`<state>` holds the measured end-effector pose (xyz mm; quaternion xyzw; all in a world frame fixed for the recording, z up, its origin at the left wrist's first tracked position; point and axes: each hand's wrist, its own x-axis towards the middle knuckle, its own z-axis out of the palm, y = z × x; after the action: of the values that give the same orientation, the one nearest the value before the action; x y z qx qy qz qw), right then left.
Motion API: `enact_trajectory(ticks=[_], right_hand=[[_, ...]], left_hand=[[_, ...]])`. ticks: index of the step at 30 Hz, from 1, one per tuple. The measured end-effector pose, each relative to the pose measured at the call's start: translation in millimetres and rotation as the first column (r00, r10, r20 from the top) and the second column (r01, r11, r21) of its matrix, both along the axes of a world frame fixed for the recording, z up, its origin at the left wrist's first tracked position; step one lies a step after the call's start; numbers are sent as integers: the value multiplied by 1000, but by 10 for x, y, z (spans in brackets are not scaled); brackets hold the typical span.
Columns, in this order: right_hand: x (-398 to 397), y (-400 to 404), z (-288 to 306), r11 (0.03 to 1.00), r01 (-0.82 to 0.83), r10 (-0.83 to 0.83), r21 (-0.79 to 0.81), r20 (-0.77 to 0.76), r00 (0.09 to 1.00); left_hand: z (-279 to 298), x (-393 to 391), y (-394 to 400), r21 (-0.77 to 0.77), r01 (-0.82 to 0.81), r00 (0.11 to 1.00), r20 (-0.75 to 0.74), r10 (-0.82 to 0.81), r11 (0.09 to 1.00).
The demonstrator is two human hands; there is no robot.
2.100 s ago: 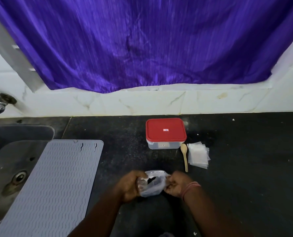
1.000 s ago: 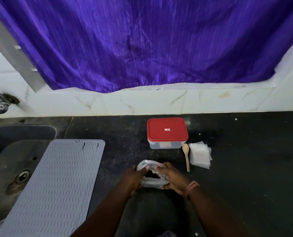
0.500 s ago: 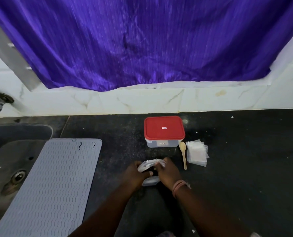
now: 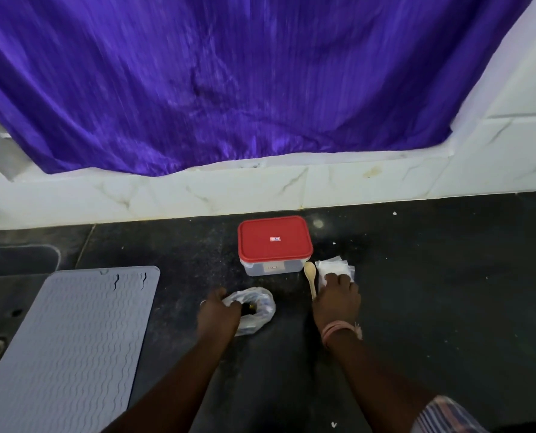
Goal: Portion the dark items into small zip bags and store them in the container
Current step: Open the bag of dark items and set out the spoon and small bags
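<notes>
On counter, far left: grey mat (image 4: 69,345)
My left hand (image 4: 218,314): gripping clear bag (image 4: 254,309) mouth, dark items inside
Container (image 4: 274,245): red lid on, behind bag
Spoon (image 4: 310,278): beside container
My right hand (image 4: 337,300): fingers flat on zip bags (image 4: 333,268), grip unclear

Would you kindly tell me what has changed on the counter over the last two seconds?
The right hand let go of the clear bag and reached right, its fingers now on the stack of small zip bags. The left hand kept hold of the bag, now resting open on the counter. The red-lidded container, wooden spoon and grey mat stayed put.
</notes>
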<state>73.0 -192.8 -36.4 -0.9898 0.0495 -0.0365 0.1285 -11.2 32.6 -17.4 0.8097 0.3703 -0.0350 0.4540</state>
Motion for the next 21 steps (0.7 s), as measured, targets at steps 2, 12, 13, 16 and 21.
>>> enact_trajectory(ticks=[2, 12, 13, 16, 21], right_hand=[[40, -170, -54, 994, -42, 30, -99, -119, 992], [37, -380, -126, 992, -126, 129, 27, -138, 982], [35, -399, -121, 993, -97, 102, 61, -95, 990], [-7, -441, 27, 989, -22, 11, 146, 77, 997], [-310, -284, 237, 949, -193, 123, 248, 272, 954]], left_hand=[[18, -7, -43, 95, -26, 999, 50, 22, 995], [282, 187, -630, 308, 184, 879, 374, -296, 933], [311, 183, -696, 227, 201, 869, 408, -281, 953], [408, 205, -870, -76, 278, 915, 324, -240, 957], [592, 327, -1136, -704, 129, 990, 48, -135, 698]])
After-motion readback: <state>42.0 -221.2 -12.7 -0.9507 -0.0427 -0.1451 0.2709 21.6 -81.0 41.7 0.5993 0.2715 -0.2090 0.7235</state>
